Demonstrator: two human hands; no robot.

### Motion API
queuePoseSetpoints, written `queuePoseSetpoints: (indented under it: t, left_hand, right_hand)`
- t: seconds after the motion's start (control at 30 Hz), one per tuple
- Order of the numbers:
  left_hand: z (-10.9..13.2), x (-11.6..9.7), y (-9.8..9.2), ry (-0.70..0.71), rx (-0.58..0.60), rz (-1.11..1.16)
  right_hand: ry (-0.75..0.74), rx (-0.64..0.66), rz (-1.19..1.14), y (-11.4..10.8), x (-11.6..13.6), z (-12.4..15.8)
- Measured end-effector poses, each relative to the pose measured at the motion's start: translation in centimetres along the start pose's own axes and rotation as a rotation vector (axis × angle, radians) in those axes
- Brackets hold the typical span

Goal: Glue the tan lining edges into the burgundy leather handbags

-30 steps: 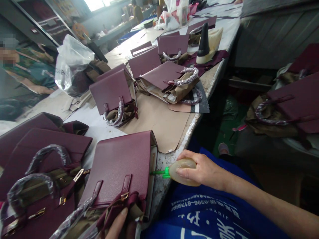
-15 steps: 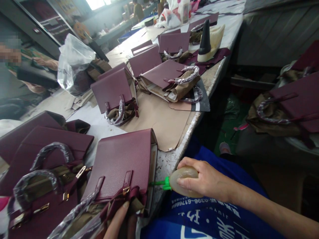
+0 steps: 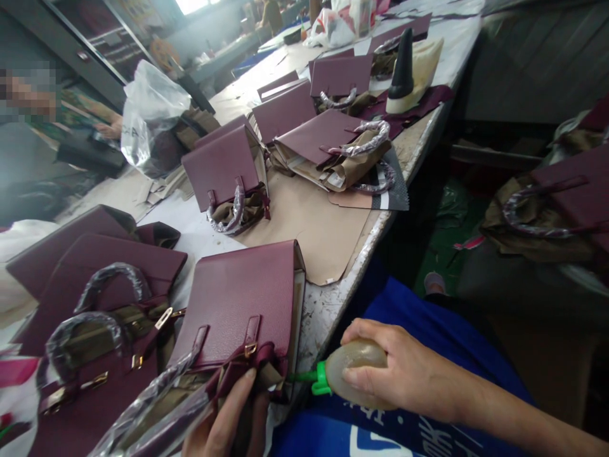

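Observation:
A burgundy leather handbag (image 3: pixel 242 298) lies flat at the table's near edge, its wrapped handles toward me. My left hand (image 3: pixel 228 422) grips the bag's open top, fingers curled over the flap and paper stuffing. My right hand (image 3: pixel 390 371) is wrapped round a soft translucent squeeze bottle (image 3: pixel 349 362). The bottle's green nozzle (image 3: pixel 309 379) touches the side edge of that bag near its top corner.
Two more burgundy bags (image 3: pixel 95 304) lie at my left, several others (image 3: pixel 228 165) further up the table. Brown paper sheet (image 3: pixel 309 228), a clear plastic bag (image 3: pixel 147 114), a black cone (image 3: pixel 402 63). Another person (image 3: pixel 28 127) sits far left. More bags (image 3: pixel 566 197) are stacked right.
The view has shifted down and left. My right hand has slid the bottle's nozzle along the bag's side edge toward me. My left hand shows more, still gripping the bag's top.

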State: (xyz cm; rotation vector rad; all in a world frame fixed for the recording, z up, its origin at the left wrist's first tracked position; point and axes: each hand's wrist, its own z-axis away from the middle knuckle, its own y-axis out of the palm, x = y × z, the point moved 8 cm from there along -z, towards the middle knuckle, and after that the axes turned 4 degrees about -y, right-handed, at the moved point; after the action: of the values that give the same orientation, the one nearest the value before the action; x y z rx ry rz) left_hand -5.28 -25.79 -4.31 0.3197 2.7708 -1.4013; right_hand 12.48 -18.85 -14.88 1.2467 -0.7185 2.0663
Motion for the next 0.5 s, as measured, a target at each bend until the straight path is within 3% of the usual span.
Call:
queuePoseSetpoints:
  t: [0.27,0.5]
  left_hand:
    - [0.1,0.0,0.4,0.050,0.055,-0.019]
    - [0.5,0.2,0.6,0.037,0.023,-0.066]
  right_hand:
    - [0.026,0.043,-0.049,1.0,-0.5,0.4]
    - [-0.013,-0.006,0.057,-0.1,0.7,0.6]
